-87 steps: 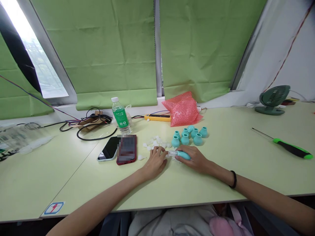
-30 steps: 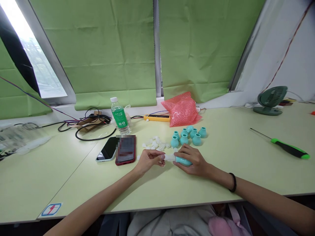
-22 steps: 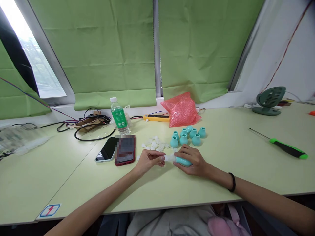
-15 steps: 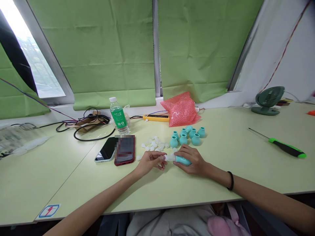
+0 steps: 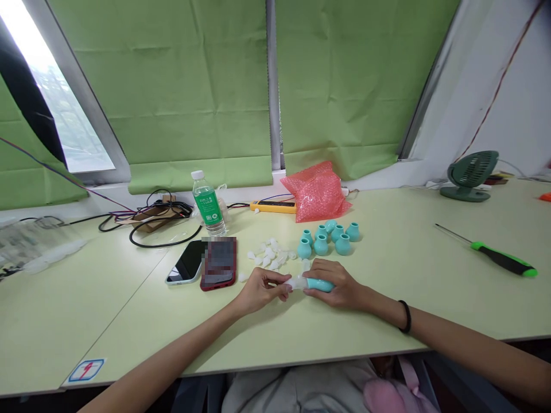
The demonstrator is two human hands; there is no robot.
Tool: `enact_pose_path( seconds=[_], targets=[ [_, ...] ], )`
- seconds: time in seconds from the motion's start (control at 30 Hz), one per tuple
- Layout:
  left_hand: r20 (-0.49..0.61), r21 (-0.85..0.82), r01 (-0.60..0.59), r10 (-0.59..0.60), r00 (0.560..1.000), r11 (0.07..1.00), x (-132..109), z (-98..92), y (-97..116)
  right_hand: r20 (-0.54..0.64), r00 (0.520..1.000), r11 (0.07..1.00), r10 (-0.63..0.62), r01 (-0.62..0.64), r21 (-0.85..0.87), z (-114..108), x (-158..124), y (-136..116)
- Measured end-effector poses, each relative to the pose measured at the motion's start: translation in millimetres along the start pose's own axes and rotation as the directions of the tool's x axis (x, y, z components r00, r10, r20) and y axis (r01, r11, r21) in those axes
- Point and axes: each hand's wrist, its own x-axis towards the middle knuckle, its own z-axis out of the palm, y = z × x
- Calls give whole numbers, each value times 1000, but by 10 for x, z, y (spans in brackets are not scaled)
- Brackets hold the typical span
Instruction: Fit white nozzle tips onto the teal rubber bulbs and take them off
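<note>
Pale tabletop (image 5: 241,344) before green blinds (image 5: 198,86) | teal bulb (image 5: 321,284) gripped by right hand (image 5: 340,282), near loose bulbs (image 5: 321,245) | translucent tip (image 5: 296,283) at its mouth pinched by left hand (image 5: 263,289) | tip could be skewed or dropped if pushed off-axis

Pale tbl (image 5: 404,258) below grn blinds (image 5: 198,86), bright window (image 5: 84,137) L, wht wall (image 5: 523,115) R.

Turq. bulb (image 5: 321,284), wht. nozzle (image 5: 297,282)

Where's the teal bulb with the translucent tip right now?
In the head view, the teal bulb is below and right of centre, in the right hand, its translucent tip pinched by the left hand.
</note>
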Motion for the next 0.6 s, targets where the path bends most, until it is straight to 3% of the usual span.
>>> enact_pose_path(
  seconds=[0.2,0.37,0.6],
  targets=[
    [23,13,-42,42,999,999,-15,3,74,33,984,976,178,-181,118,-49,37,-67],
    [45,50,-64,62,997,997,-31,27,93,123,967,946,223,-245,214,-63,53,-39],
    [18,59,-97,96,995,994,-77,73,149,222,889,823,400,-455,339,-41,39,-12]
  ],
)
